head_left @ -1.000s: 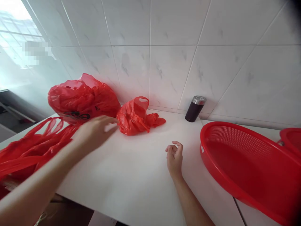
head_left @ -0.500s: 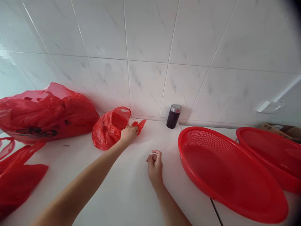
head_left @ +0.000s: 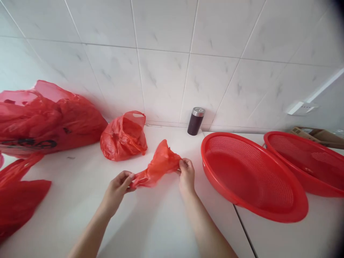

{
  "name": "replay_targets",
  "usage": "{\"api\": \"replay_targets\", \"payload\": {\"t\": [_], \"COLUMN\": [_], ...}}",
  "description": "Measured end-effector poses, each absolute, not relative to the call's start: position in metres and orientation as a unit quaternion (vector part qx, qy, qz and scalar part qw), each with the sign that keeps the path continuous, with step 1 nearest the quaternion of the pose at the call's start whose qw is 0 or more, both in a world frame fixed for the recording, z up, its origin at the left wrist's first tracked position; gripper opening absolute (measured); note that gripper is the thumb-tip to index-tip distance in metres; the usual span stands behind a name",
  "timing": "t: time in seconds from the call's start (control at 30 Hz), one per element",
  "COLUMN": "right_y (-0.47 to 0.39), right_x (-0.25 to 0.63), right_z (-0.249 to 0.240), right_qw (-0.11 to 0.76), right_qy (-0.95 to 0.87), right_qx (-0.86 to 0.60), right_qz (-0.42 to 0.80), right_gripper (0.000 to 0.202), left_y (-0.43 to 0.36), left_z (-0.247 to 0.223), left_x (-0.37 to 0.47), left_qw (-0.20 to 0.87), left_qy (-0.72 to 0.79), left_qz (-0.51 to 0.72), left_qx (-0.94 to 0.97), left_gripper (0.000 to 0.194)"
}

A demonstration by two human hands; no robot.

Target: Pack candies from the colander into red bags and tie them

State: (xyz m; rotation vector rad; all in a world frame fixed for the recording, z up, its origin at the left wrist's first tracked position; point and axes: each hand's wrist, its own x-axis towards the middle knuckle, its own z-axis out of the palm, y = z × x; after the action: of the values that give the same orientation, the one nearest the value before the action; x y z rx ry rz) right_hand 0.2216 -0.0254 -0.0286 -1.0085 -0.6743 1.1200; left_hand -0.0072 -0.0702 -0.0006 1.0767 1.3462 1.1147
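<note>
Between my two hands a crumpled, thin red plastic bag [head_left: 158,163] is stretched out above the white tabletop [head_left: 150,222]. My left hand [head_left: 119,186] pinches its lower left end between thumb and fingers. At its right edge, my right hand [head_left: 186,173] grips the plastic the same way. Just behind, a rounded red plastic bag [head_left: 122,138] with a loop handle sits against the wall side; what it holds is hidden.
A large full red bag [head_left: 61,125] lies at the back left, with another red bag [head_left: 24,200] in front. A dark tumbler [head_left: 195,122] stands by the tiled wall. Two red mesh baskets [head_left: 249,175] and a cardboard box [head_left: 319,136] are on the right.
My left hand has come back from beside the rounded bag, bringing the thin red bag towards me. My right hand, earlier free, has taken hold of its other side. The view has tilted down slightly.
</note>
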Motion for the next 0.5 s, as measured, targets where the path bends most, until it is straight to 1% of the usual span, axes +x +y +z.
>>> {"api": "replay_targets", "payload": {"t": [0.07, 0.17, 0.23, 0.3, 0.33, 0.37, 0.43, 0.47, 0.5], "right_y": [-0.025, -0.030, -0.033, -0.035, -0.035, -0.036, -0.037, -0.038, -0.039], "right_x": [0.225, 0.226, 0.226, 0.225, 0.224, 0.222, 0.218, 0.216, 0.214], "right_z": [-0.027, -0.023, -0.021, -0.020, -0.020, -0.020, -0.020, -0.020, -0.019], "right_qw": [0.687, 0.666, 0.652, 0.650, 0.654, 0.659, 0.655, 0.639, 0.615], "right_qy": [-0.263, -0.260, -0.263, -0.266, -0.269, -0.275, -0.299, -0.317, -0.337], "right_qx": [-0.459, -0.463, -0.460, -0.453, -0.451, -0.452, -0.458, -0.462, -0.465], "right_qz": [0.498, 0.524, 0.543, 0.549, 0.544, 0.535, 0.522, 0.526, 0.540], "right_gripper": [0.030, 0.027, 0.024, 0.022, 0.022, 0.023, 0.024, 0.026, 0.027], "left_y": [-0.075, -0.080, -0.085, -0.091, -0.095, -0.098, -0.101, -0.099, -0.096], "left_z": [-0.004, -0.004, 0.000, 0.004, 0.007, 0.008, 0.009, 0.009, 0.009], "left_x": [-0.026, -0.038, -0.031, -0.012, 0.001, 0.015, 0.041, 0.052, 0.060], "left_qw": [0.485, 0.412, 0.321, 0.215, 0.182, 0.168, 0.196, 0.228, 0.270], "left_qy": [0.590, 0.630, 0.652, 0.641, 0.621, 0.597, 0.551, 0.536, 0.526], "left_qz": [0.488, 0.506, 0.516, 0.517, 0.502, 0.477, 0.417, 0.395, 0.386], "left_qx": [0.423, 0.420, 0.454, 0.526, 0.574, 0.622, 0.696, 0.710, 0.708], "left_gripper": [0.038, 0.037, 0.033, 0.030, 0.033, 0.042, 0.063, 0.065, 0.061]}}
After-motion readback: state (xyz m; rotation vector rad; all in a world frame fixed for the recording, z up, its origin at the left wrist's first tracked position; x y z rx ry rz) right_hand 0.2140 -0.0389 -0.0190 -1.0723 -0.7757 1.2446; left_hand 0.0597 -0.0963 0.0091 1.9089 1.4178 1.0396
